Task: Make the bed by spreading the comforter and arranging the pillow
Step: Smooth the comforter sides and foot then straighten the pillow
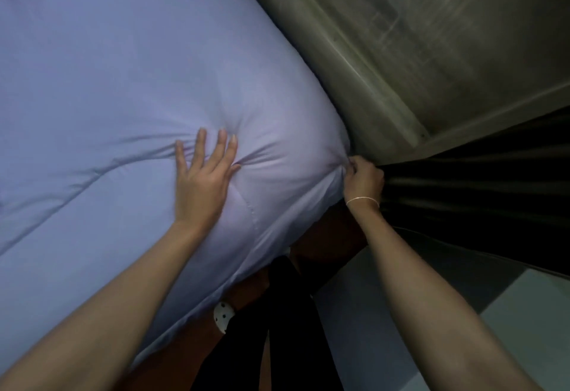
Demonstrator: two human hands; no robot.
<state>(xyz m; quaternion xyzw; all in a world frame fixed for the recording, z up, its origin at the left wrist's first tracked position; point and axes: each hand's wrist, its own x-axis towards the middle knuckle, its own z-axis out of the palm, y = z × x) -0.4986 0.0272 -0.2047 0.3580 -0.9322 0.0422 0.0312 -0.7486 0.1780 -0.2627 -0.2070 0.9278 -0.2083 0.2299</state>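
Observation:
A pale lilac-blue comforter point(108, 82) covers the bed and fills the left and centre of the head view. My left hand point(202, 175) lies flat on it near its corner, fingers spread, pressing the fabric into creases. My right hand point(364, 179) pinches the comforter's corner at the bed's right edge, beside the wall. A thin bracelet circles my right wrist. No pillow is in view.
A greyish wall point(431, 51) runs close along the bed's far right side. A dark curtain point(478, 199) hangs to the right of my right hand. Below are my dark trousers, a white spotted slipper point(222, 316), the brown bed frame point(324, 236) and light floor tiles point(524, 313).

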